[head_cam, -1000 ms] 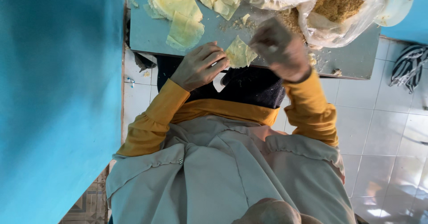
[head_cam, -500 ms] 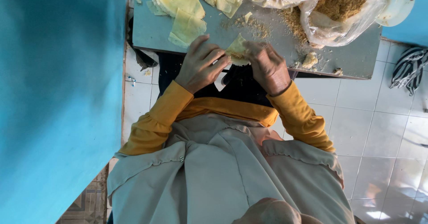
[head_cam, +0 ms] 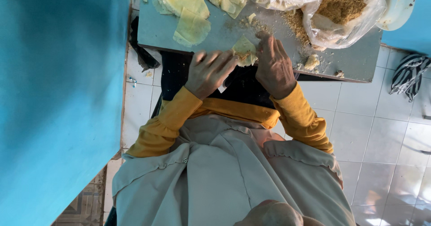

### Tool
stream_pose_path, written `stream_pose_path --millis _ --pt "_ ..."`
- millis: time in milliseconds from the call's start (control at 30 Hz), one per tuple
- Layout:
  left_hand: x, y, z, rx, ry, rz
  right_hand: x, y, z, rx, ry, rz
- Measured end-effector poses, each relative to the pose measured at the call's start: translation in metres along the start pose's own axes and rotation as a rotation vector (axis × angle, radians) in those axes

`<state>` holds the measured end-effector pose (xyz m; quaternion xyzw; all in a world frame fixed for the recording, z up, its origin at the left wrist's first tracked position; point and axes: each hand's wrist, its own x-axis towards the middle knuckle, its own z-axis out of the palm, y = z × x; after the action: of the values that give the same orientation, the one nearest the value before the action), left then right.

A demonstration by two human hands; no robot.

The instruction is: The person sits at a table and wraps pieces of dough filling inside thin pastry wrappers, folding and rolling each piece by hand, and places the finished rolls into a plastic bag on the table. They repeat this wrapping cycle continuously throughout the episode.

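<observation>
My left hand and my right hand meet at the near edge of a grey table. Between their fingertips is a small pale yellow wrapper sheet with a bit of brown crumbly filling on it. Both hands pinch this sheet, the left from its left side, the right from its right side. My sleeves are mustard yellow, and a beige cloth covers my body below.
Several more yellow wrapper sheets lie stacked on the table's far left. A clear plastic bag of brown crumbs sits at the right, with loose crumbs beside it. A white bowl is at the far right. A blue wall stands left.
My right hand has come down from beside the crumb bag to the wrapper sheet. Both hands have drawn together on the sheet, which now has filling on it.
</observation>
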<state>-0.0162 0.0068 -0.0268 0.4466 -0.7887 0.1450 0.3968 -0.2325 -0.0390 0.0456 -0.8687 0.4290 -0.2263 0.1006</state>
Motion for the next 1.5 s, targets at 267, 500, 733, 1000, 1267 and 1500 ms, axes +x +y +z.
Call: stream_pose_path --millis 267,500,733,1000,1267,1500 --pt "-0.002 0.004 0.007 -0.112 -0.035 0.044 -0.001 -0.009 -0.009 0.299 -0.026 0.055" --pt "0.002 0.002 0.014 -0.116 -0.025 0.063 0.000 -0.015 -0.012 0.355 -0.092 0.042" --pt "0.021 0.004 0.016 -0.267 -0.056 -0.148 0.010 0.006 -0.001 0.074 -0.046 -0.217" --pt "0.029 0.016 0.009 -0.070 -0.125 -0.047 0.021 0.021 0.005 0.269 -0.100 -0.164" --pt "0.021 0.005 0.024 -0.099 -0.149 -0.018 0.002 0.009 0.002 0.071 -0.036 -0.251" --pt "0.035 -0.011 0.045 -0.337 -0.363 -0.273 0.028 0.046 0.017 0.371 -0.234 -0.128"
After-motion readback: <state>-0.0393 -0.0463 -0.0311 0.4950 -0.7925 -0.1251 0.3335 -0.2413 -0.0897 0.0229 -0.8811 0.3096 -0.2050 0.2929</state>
